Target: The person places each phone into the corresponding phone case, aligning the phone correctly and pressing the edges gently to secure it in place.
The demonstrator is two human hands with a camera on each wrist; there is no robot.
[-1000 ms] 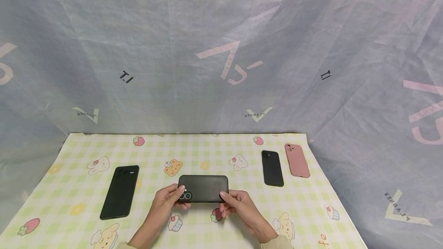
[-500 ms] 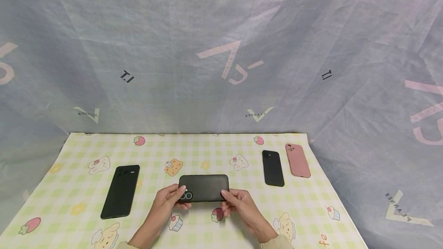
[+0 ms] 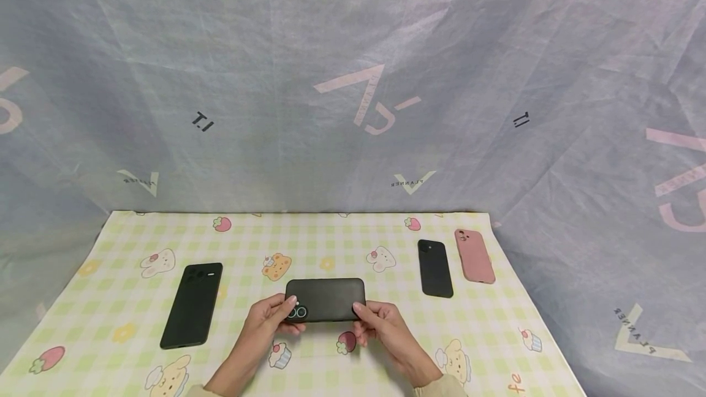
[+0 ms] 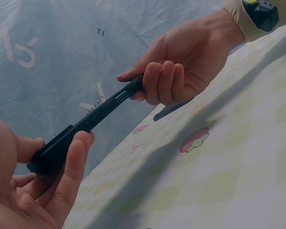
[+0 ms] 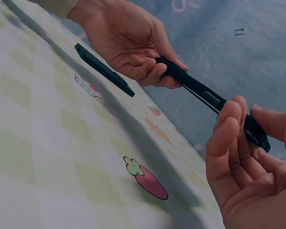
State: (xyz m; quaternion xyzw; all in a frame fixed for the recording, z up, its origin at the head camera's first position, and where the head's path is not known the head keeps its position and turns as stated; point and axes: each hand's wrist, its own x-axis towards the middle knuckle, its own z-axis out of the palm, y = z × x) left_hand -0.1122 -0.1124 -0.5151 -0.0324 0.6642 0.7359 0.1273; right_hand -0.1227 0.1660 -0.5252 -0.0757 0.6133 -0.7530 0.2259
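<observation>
A smartphone in a black case (image 3: 331, 299) is held sideways above the table, its back with two ringed lenses facing up in the head view. My left hand (image 3: 267, 317) grips its left end, thumb beside the lenses. At the other end my right hand (image 3: 380, 323) pinches the near corner, thumb on top and fingers below. Seen edge-on in the left wrist view, the cased phone (image 4: 97, 114) shows a slot in its side. In the right wrist view, a thin dark strip (image 5: 202, 98) shows slightly apart from the case's edge. The screen side is hidden.
A large black phone (image 3: 192, 308) lies at the left of the checked tablecloth (image 3: 320, 372). To the right lie a smaller black phone (image 3: 435, 269) and, beside it, a pink phone case (image 3: 475, 256). A grey fabric curtain (image 3: 265, 109) hangs behind the table.
</observation>
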